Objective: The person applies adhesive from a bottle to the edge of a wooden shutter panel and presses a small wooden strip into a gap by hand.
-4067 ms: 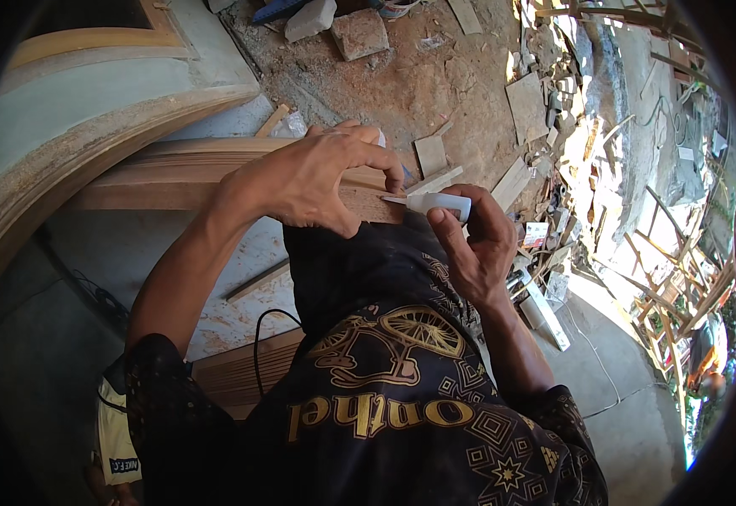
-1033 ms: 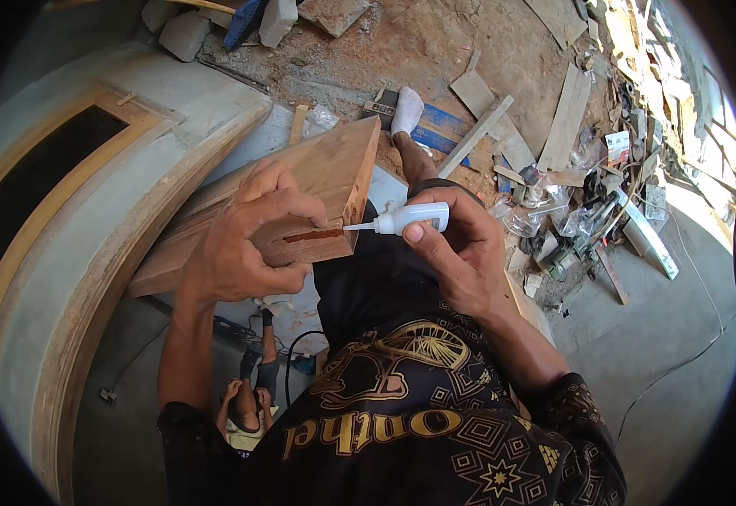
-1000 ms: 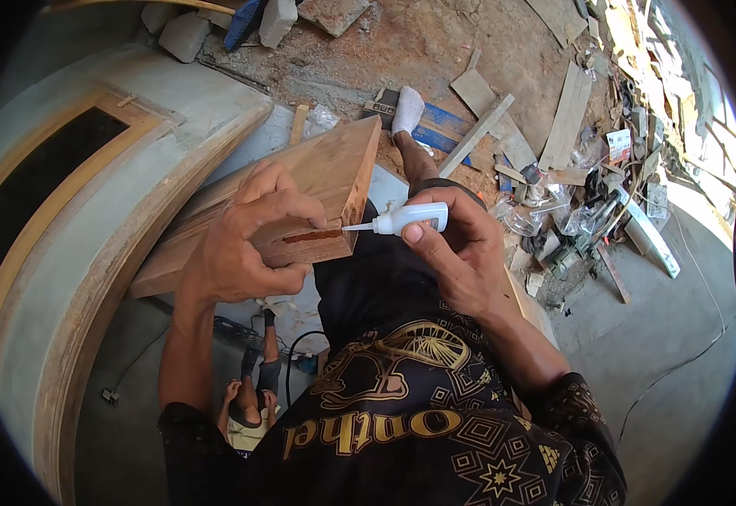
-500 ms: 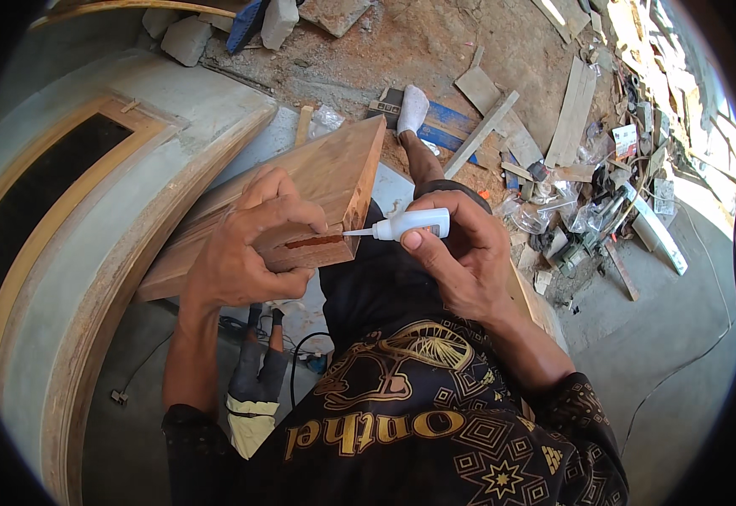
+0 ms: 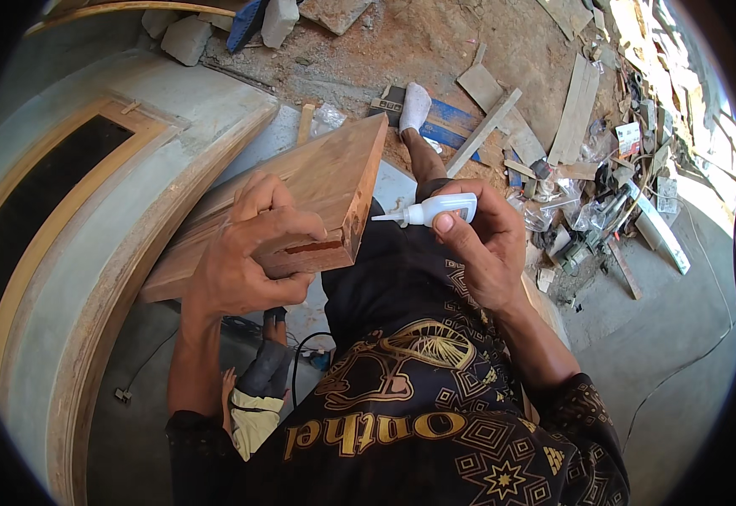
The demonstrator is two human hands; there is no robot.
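My left hand (image 5: 245, 253) grips the near end of a thick wooden board (image 5: 300, 190), which lies tilted across my lap. A narrow slot (image 5: 313, 248) shows in the board's end face, just right of my fingers. My right hand (image 5: 486, 244) holds a small white glue bottle (image 5: 435, 209) sideways. Its pointed nozzle aims left at the board's right corner, a short gap away. My leg in dark trousers runs out to a white-socked foot (image 5: 416, 105).
A large curved wooden frame (image 5: 89, 253) lies at my left on the concrete floor. Wood offcuts (image 5: 486, 126), tools and plastic litter (image 5: 587, 211) are scattered at the upper right. A black cable (image 5: 304, 363) and a power tool (image 5: 258, 396) lie under my left arm.
The board has been turned, so its end now faces right. The bottle nozzle has left the slot and moved right, off the board's corner.
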